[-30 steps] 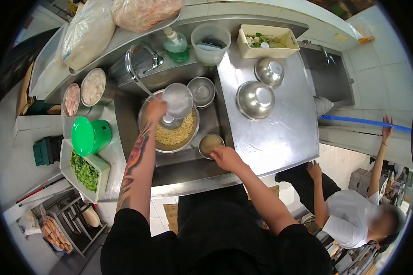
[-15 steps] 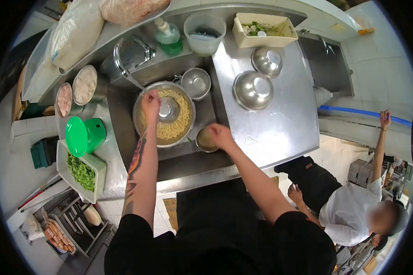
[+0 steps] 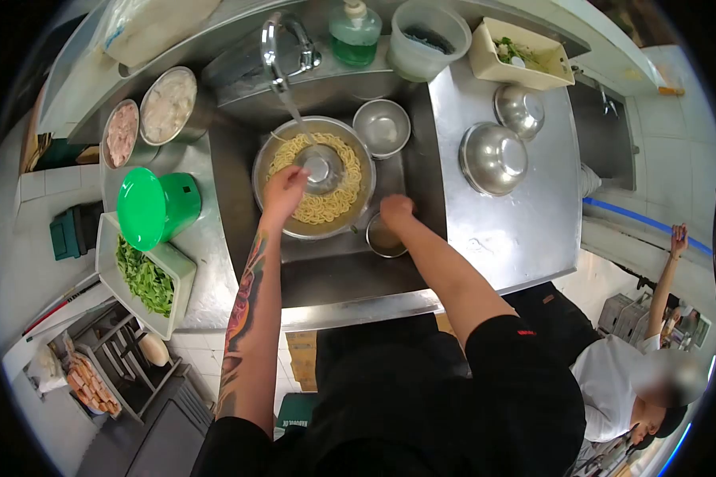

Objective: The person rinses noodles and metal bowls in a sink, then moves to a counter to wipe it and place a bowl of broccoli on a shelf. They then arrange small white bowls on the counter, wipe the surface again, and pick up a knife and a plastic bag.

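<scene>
In the sink stands a large steel bowl (image 3: pixel 272 208) full of yellow noodles (image 3: pixel 338 200). Water runs from the tap (image 3: pixel 282 44) into a small steel bowl (image 3: pixel 324 167) that sits in the middle of the noodles. My left hand (image 3: pixel 282 191) is inside the large bowl, with its fingers at the near-left rim of the small bowl. My right hand (image 3: pixel 395 211) grips the far rim of a little steel bowl of brownish liquid (image 3: pixel 386 240), just right of the noodle bowl.
An empty steel bowl (image 3: pixel 382 127) sits behind. Two upturned steel bowls (image 3: pixel 493 159) (image 3: pixel 519 111) rest on the right counter. Left: a green-lidded tub (image 3: pixel 155 207), a tray of greens (image 3: pixel 143 278), two meat tubs (image 3: pixel 123 131). A person in white (image 3: pixel 636 374) crouches at right.
My left hand lowered the tilted small bowl into the noodles and keeps it there under the tap. My right hand stayed on the little bowl. The view shifted to the left.
</scene>
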The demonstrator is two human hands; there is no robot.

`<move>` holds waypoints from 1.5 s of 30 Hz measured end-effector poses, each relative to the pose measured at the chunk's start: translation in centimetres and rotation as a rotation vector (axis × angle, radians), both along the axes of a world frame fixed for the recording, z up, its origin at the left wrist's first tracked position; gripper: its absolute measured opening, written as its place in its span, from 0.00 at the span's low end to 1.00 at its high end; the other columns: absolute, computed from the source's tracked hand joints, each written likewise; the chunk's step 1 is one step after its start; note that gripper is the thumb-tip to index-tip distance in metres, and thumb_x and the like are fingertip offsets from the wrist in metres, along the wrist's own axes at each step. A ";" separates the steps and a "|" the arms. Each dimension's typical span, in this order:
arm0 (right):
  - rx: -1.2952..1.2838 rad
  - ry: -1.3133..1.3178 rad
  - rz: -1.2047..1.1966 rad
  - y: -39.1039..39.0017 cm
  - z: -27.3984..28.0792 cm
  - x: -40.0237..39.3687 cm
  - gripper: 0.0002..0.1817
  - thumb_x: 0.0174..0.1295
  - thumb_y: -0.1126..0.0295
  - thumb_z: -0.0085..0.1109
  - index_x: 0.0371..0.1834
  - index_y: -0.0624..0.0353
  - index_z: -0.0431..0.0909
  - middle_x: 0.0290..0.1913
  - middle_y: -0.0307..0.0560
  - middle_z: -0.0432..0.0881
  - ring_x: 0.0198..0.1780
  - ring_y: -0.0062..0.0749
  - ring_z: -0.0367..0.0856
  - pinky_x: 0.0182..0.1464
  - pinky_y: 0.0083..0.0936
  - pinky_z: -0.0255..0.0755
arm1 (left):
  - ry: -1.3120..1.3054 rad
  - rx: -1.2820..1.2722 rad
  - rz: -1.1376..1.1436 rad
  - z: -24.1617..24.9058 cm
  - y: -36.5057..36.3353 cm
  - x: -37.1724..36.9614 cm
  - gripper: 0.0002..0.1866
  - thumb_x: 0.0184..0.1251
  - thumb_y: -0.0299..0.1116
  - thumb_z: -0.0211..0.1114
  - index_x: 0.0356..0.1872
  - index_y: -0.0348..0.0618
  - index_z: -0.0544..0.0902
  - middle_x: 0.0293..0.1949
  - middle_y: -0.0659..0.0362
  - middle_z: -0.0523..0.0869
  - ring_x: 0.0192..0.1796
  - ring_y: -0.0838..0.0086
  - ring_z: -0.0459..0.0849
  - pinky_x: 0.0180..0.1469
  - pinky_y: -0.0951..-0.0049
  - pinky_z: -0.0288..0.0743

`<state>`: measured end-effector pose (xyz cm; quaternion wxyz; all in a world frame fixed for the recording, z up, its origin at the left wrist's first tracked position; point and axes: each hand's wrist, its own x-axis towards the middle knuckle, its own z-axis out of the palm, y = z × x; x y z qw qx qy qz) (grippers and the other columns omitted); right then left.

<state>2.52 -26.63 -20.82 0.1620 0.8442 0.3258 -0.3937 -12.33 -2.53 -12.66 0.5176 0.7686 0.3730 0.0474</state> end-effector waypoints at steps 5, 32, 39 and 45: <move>0.913 -0.010 -0.428 11.6 10.5 2.5 0.10 0.61 0.67 0.60 0.38 0.62 0.85 0.39 0.58 0.87 0.42 0.50 0.87 0.44 0.40 0.81 | -0.169 -0.469 0.395 0.4 1.3 1.7 0.15 0.72 0.35 0.62 0.50 0.33 0.83 0.42 0.57 0.89 0.41 0.72 0.85 0.46 0.73 0.77; 0.866 0.367 -0.323 9.0 11.6 -9.0 0.13 0.69 0.62 0.57 0.48 0.58 0.84 0.37 0.44 0.88 0.40 0.28 0.84 0.45 0.29 0.76 | 0.327 0.349 0.527 -7.9 11.3 7.6 0.37 0.58 0.45 0.67 0.65 0.30 0.71 0.64 0.38 0.75 0.70 0.46 0.70 0.67 0.47 0.66; 0.764 0.472 -0.695 5.6 3.7 -6.3 0.19 0.68 0.55 0.54 0.51 0.57 0.83 0.43 0.55 0.87 0.46 0.47 0.86 0.50 0.35 0.77 | -0.245 0.196 0.439 -13.2 12.0 7.8 0.10 0.59 0.31 0.68 0.40 0.39 0.87 0.36 0.51 0.90 0.38 0.60 0.89 0.43 0.65 0.81; 0.873 0.159 -0.596 12.3 -4.7 -0.7 0.20 0.68 0.53 0.52 0.49 0.58 0.82 0.46 0.61 0.85 0.50 0.56 0.83 0.54 0.43 0.75 | 0.058 0.391 0.404 -13.8 1.7 -1.5 0.13 0.64 0.33 0.67 0.46 0.37 0.85 0.43 0.44 0.88 0.49 0.56 0.87 0.49 0.61 0.79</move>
